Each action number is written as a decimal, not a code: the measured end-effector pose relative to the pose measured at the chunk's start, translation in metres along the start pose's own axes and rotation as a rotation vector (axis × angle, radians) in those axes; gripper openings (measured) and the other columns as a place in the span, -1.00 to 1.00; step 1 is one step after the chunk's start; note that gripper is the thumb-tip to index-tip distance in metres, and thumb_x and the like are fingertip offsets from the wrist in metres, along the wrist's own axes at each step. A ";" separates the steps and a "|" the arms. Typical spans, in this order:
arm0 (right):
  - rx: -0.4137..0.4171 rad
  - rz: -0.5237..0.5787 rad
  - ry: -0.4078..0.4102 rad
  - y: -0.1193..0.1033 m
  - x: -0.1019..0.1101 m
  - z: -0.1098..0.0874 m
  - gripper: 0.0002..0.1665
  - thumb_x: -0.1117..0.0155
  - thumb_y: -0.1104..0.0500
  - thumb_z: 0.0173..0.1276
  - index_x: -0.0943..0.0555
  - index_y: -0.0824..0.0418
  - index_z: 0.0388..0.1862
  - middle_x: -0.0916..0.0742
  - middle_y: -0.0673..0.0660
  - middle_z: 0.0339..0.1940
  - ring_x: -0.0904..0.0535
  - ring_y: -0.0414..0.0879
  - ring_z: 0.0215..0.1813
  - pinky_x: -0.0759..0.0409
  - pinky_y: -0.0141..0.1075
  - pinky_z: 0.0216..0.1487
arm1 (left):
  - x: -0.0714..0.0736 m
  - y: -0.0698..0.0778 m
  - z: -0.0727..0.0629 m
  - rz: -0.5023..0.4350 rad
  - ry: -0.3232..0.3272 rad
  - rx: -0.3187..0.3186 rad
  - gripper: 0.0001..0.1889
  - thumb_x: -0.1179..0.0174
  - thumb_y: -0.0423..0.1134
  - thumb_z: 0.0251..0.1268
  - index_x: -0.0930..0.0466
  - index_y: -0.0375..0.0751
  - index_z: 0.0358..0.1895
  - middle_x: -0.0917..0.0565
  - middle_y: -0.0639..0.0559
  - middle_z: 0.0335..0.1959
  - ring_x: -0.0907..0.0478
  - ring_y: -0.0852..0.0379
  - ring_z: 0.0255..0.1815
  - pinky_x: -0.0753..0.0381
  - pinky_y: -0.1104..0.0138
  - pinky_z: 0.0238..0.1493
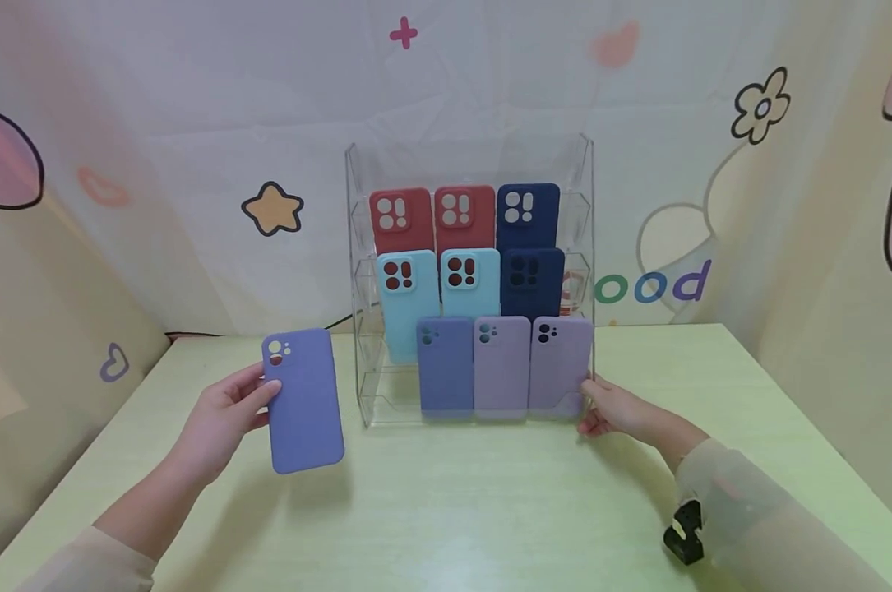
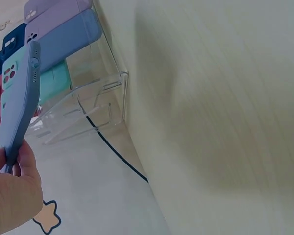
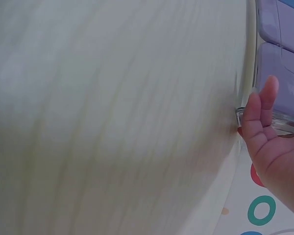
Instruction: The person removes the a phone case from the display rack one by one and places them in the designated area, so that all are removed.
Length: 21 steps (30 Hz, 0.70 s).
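My left hand (image 1: 219, 415) pinches a periwinkle-blue phone case (image 1: 305, 403) by its left edge, thumb on the back face. The case is held upright, slightly tilted, above the table to the left of a clear display rack (image 1: 390, 403). In the left wrist view this case (image 2: 22, 98) is seen edge-on. At the rack's lower right corner, my right hand (image 1: 616, 409) holds the side wall, beside a lilac case (image 1: 560, 366). The front tier also bears another lilac case (image 1: 501, 370) and a periwinkle case (image 1: 446, 370), with a gap at its left.
Behind the front tier stand light-blue cases (image 1: 409, 308), navy cases (image 1: 529, 215) and red cases (image 1: 401, 226). The rack rests on a pale table (image 1: 475, 510) before a patterned curtain (image 1: 194, 107). A dark cable (image 2: 117, 152) runs behind the rack. A black clip (image 1: 685, 533) hangs at my right sleeve.
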State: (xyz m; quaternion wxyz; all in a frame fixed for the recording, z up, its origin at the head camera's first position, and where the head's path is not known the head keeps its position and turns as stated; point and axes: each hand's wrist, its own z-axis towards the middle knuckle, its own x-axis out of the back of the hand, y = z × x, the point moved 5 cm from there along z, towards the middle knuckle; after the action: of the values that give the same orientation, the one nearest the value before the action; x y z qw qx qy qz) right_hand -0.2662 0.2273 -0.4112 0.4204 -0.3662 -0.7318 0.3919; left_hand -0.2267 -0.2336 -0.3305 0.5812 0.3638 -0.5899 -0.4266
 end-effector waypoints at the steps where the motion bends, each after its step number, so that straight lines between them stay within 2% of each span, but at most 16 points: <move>1: 0.002 0.000 -0.002 0.000 0.000 0.000 -0.26 0.43 0.15 0.40 0.33 0.46 0.43 -0.20 0.53 0.19 -0.51 -0.08 -0.41 -0.57 -0.21 -0.25 | 0.002 0.000 -0.001 0.003 0.001 0.001 -0.39 -0.04 -0.10 0.39 -0.15 -0.32 0.39 -0.56 -0.19 0.03 -0.58 0.26 -0.14 -0.57 0.28 -0.08; 5: 0.004 0.004 -0.011 -0.002 0.000 -0.001 -0.26 0.43 0.16 0.40 0.33 0.47 0.42 -0.17 0.53 0.21 -0.51 -0.07 -0.40 -0.57 -0.20 -0.24 | 0.010 -0.002 -0.002 -0.003 0.010 -0.008 -0.37 -0.05 -0.13 0.38 -0.10 -0.31 0.41 -0.61 0.02 -0.14 -0.58 0.31 -0.21 -0.58 0.31 -0.12; 9: 0.019 -0.001 -0.003 -0.004 0.002 0.000 -0.26 0.43 0.16 0.38 0.32 0.47 0.42 -0.21 0.55 0.16 -0.51 -0.07 -0.42 -0.58 -0.19 -0.26 | 0.018 -0.003 -0.003 -0.012 0.008 -0.014 -0.35 -0.05 -0.14 0.39 -0.04 -0.32 0.43 -0.61 0.19 -0.22 -0.57 0.33 -0.23 -0.59 0.36 -0.15; 17: 0.013 -0.020 0.004 -0.005 0.002 0.002 -0.26 0.42 0.16 0.40 0.31 0.45 0.43 -0.15 0.53 0.26 -0.51 -0.06 -0.39 -0.58 -0.20 -0.23 | 0.033 -0.012 -0.009 0.000 -0.015 0.022 -0.34 -0.01 -0.13 0.41 0.02 -0.36 0.43 -0.58 0.25 -0.25 -0.55 0.38 -0.22 -0.57 0.40 -0.16; 21: 0.003 -0.022 0.009 -0.003 0.000 0.001 -0.27 0.42 0.17 0.39 0.28 0.48 0.43 -0.19 0.52 0.22 -0.51 -0.05 -0.39 -0.57 -0.19 -0.23 | 0.037 -0.017 -0.010 -0.017 -0.033 0.024 -0.34 0.01 -0.15 0.42 0.04 -0.41 0.42 -0.58 0.29 -0.25 -0.54 0.38 -0.22 -0.56 0.44 -0.18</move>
State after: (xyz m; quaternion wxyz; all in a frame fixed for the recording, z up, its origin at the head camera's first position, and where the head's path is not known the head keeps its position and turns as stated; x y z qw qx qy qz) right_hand -0.2674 0.2262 -0.4089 0.4286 -0.3592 -0.7334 0.3865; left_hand -0.2201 -0.2752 -0.3326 0.5630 0.3688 -0.6015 -0.4304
